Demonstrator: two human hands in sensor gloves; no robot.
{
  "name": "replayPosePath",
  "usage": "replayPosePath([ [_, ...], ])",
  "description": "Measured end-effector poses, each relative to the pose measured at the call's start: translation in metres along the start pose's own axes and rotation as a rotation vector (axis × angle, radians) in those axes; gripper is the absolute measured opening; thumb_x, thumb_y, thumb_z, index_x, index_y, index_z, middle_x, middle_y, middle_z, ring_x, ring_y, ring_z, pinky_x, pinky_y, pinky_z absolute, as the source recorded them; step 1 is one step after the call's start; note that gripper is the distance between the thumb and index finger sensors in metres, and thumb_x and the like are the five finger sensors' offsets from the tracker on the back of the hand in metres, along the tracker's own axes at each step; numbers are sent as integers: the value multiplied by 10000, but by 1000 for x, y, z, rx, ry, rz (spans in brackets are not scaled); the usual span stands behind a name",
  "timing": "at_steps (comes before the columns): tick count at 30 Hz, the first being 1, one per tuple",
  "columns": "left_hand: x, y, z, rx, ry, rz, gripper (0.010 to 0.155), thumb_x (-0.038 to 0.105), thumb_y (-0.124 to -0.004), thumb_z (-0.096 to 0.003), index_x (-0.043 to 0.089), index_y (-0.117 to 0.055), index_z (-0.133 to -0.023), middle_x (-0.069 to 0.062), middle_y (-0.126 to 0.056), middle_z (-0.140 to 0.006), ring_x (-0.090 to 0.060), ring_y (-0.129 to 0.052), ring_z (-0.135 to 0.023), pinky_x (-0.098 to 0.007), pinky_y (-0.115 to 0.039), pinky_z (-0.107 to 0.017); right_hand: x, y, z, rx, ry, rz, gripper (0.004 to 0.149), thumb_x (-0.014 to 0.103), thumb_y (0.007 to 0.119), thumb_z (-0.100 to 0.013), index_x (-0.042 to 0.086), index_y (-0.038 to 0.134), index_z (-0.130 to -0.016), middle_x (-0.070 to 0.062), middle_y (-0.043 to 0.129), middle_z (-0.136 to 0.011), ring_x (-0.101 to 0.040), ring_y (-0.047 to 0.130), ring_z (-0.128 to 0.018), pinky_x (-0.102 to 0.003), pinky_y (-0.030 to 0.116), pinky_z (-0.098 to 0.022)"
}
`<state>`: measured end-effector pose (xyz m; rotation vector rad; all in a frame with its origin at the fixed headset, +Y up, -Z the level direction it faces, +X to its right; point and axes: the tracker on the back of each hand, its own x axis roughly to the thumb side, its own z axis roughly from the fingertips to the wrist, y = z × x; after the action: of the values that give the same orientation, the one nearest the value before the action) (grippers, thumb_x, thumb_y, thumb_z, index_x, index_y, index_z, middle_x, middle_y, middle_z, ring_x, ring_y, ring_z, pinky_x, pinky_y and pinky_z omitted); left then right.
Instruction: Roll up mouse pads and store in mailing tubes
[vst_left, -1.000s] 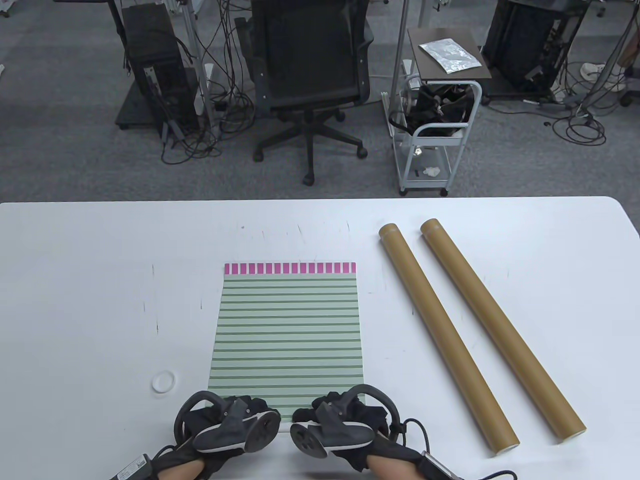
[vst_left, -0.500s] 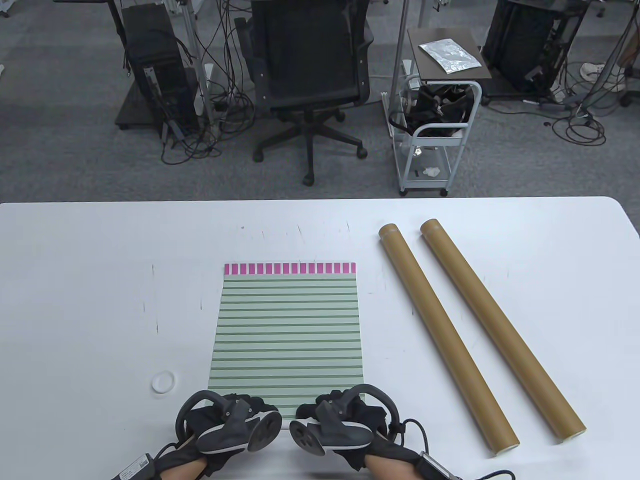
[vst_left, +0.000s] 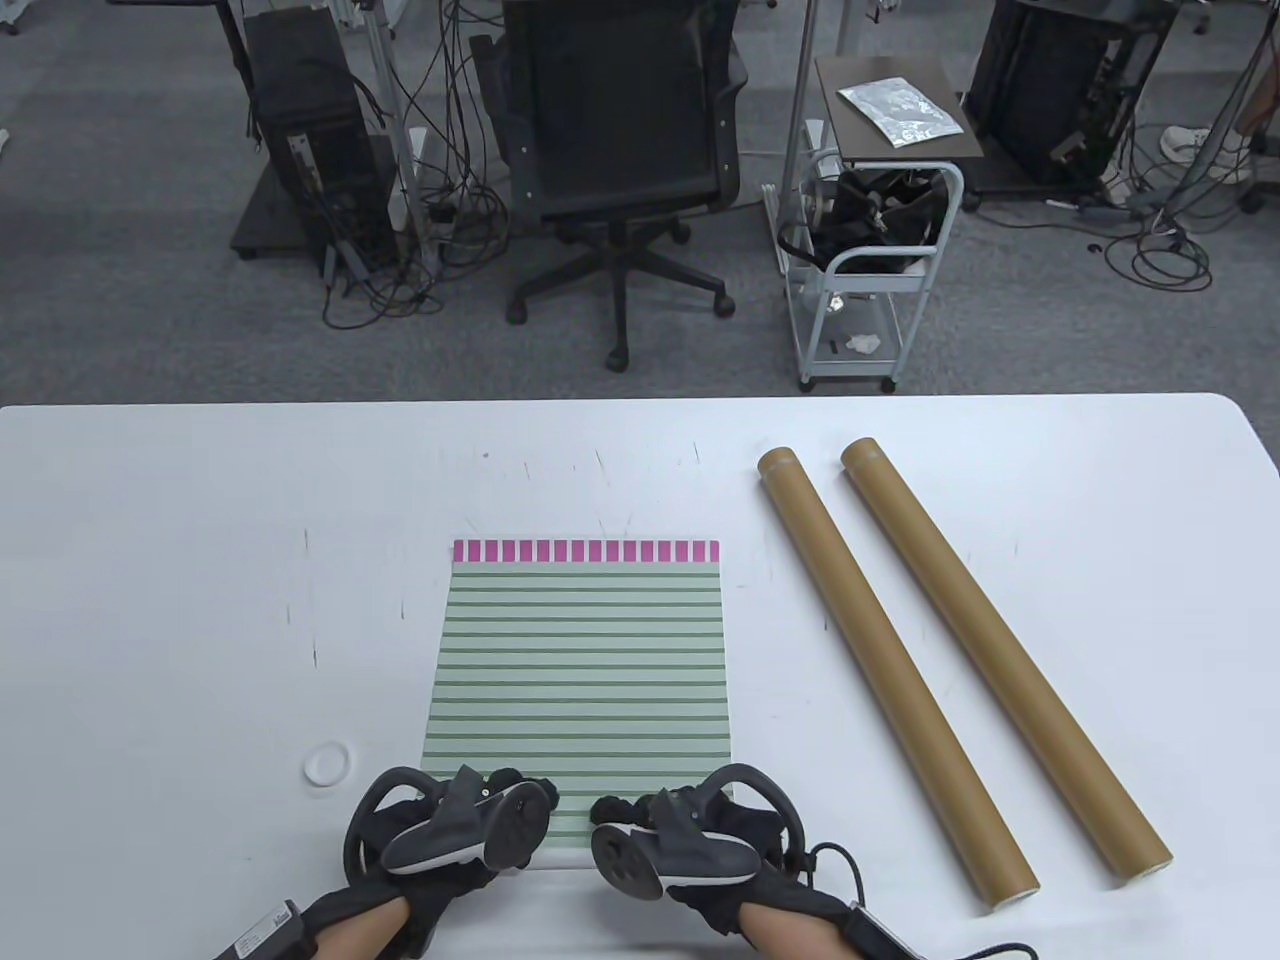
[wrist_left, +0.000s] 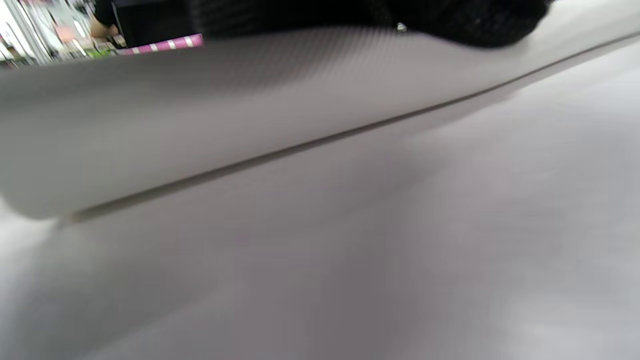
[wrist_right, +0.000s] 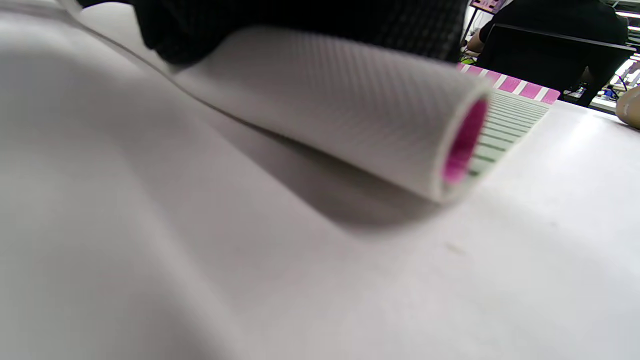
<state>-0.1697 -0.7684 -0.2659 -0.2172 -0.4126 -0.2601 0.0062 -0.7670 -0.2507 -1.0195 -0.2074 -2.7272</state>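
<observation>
Down at the near edge of the white surface (vst_left: 150, 560), both hands sit on the near end of the striped mouse pad (vst_left: 580, 680), which lies flat in the middle with its pink-checked border on the far side. That near end is curled into a small roll (wrist_right: 340, 100), grey underside outward and pink showing inside. The left hand (vst_left: 455, 830) and right hand (vst_left: 680, 835) each have their grip curled over this roll, fingers on top of it. Two brown mailing tubes (vst_left: 895, 670) lie side by side to the right of the pad, apart from it. A small white ring (vst_left: 327, 765) rests just left of the pad.
</observation>
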Motion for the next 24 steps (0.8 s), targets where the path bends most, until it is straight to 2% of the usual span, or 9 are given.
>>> replayPosePath([
  [2,2,0,-3,-7,23,-54,629,497,-640,-357,428,-482,-962,149,-725,-892,-26,-910,-641,-170,-858,-477,4,1,0,46,-34,23,715,246,645,-479,527,193,-956,11,561,-1013,-182,893,-548,-327,841,-439],
  [8,12,1,2,19,-8,-122,582,458,-640,-388,475,-463,-942,163,-664,-925,-30,-866,-692,-175,-829,-506,2,3,-1,15,-4,14,599,251,627,-477,477,411,-988,19,604,-993,-202,849,-638,-366,788,-522],
  [11,21,2,13,79,-108,-99,446,369,-691,-437,508,-608,-852,203,-725,-866,-39,-869,-674,-165,-820,-494,2,3,-5,48,-1,38,580,260,609,-481,462,418,-990,-3,584,-997,-248,753,-764,-436,710,-632],
  [14,19,6,17,89,-116,-114,455,438,-702,-409,453,-696,-864,182,-828,-830,-57,-915,-699,-189,-847,-547,-1,4,-7,76,7,12,576,268,598,-487,451,409,-1000,-13,578,-991,-259,735,-763,-452,690,-648],
  [16,17,7,17,74,-120,-35,561,568,-761,-330,416,-732,-869,144,-850,-831,-95,-922,-713,-222,-850,-558,-2,5,-8,84,10,1,577,267,596,-488,454,401,-998,-13,586,-975,-257,734,-748,-455,687,-644],
  [19,18,5,15,116,-81,-96,515,537,-799,-325,454,-741,-831,194,-873,-785,-44,-947,-673,-187,-868,-528,-4,6,-6,43,41,-9,580,267,603,-486,431,436,-1016,-7,612,-936,-241,747,-714,-443,699,-620],
  [20,19,6,15,134,-70,-99,503,538,-796,-324,459,-753,-819,197,-888,-769,-41,-962,-654,-170,-875,-494,-4,4,-2,-33,78,4,581,282,636,-475,390,486,-1026,-8,634,-915,-240,760,-694,-440,708,-606],
  [21,18,7,14,130,-58,-96,485,533,-788,-334,455,-770,-813,196,-904,-759,-45,-978,-642,-138,-876,-435,-5,-1,-1,-83,81,33,572,304,678,-470,326,493,-1011,20,658,-884,-209,784,-665,-413,736,-582],
  [24,16,8,11,106,-42,-61,458,498,-750,-359,436,-786,-811,181,-919,-748,-49,-987,-635,-127,-874,-408,-2,0,1,-82,49,9,425,271,707,-470,314,681,-892,33,779,-781,-171,865,-557,-358,801,-495],
])
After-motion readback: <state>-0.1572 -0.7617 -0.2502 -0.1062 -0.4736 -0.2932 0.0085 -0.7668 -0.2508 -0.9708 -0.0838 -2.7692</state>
